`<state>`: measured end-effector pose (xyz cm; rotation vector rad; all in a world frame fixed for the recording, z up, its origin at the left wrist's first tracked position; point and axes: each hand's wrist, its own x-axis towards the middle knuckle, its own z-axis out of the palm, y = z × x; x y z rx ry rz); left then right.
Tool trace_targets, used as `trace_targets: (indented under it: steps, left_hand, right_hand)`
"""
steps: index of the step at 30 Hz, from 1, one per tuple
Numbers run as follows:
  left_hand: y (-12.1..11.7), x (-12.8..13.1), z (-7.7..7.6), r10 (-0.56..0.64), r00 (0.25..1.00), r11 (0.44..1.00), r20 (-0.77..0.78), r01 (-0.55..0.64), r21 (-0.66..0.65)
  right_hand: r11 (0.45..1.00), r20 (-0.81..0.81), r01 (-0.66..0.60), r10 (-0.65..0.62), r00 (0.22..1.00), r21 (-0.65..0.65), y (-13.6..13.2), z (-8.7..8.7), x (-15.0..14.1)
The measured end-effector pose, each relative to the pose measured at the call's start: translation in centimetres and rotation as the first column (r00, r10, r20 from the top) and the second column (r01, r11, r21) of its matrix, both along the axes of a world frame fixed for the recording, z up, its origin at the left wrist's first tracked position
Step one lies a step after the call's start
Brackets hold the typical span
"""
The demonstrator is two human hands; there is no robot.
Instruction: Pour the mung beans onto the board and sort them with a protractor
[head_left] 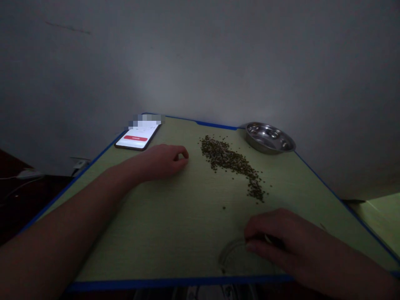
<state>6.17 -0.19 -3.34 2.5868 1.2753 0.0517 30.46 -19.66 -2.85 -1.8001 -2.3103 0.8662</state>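
Note:
Small dark seed-like grains (229, 159) lie in a long loose heap on the pale green table. My left hand (164, 160) rests on the table left of the heap, thumb and forefinger curled together into a ring; anything held at the tips is too small to make out. Lower right, my right hand (278, 239) has thumb and forefinger pinched together, and what they hold, if anything, is hidden. Beneath its fingertips shows the curved edge of a clear round dish or lid (229, 252), close to the near table edge. One stray grain (224, 208) lies between heap and dish.
A shiny metal bowl (270, 138) stands at the table's back right corner. At the back left lies a phone (136, 139) with its screen lit. A grey wall (200, 62) rises behind the blue-edged table (150, 233). Cables and a plug (81, 163) are beyond the left edge.

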Motion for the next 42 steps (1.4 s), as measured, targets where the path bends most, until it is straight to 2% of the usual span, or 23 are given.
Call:
trace_targets:
  steps: [4,7,14,23,32,37,42]
  left_hand:
    - [0.0,0.0,0.0,0.003,1.0,1.0,-0.006,-0.002,0.001]
    - [0.0,0.0,0.0,0.005,1.0,1.0,-0.007,-0.005,0.003]
    - [0.0,0.0,0.1,-0.001,1.0,1.0,-0.011,0.001,0.005]
    - [-0.1,0.0,0.1,-0.006,1.0,1.0,-0.004,0.006,0.002]
    - [-0.1,0.0,0.1,-0.002,1.0,1.0,-0.008,0.002,-0.002]
    - [0.0,0.0,0.1,-0.012,1.0,1.0,-0.002,0.012,-0.003]
    - [-0.1,-0.1,0.1,-0.012,1.0,1.0,-0.006,0.012,-0.001]
  right_hand:
    - [1.0,-0.011,-0.03,0.03,0.999,-0.003,-0.5,0.0,0.1]
    - [0.998,-0.053,-0.047,0.049,0.997,0.045,0.2,0.3,0.8]
    - [0.988,-0.033,0.043,-0.038,0.999,0.149,2.3,1.0,2.1]
    - [0.999,-0.026,-0.008,0.01,1.0,0.048,-0.3,0.0,0.4]
    - [0.991,-0.031,-0.098,0.101,0.994,0.089,-1.0,0.8,0.1]
    - [0.986,-0.046,0.015,-0.008,0.999,0.166,0.8,0.9,1.7]
    - [0.983,-0.048,0.051,-0.043,0.998,0.179,2.9,0.7,2.3]
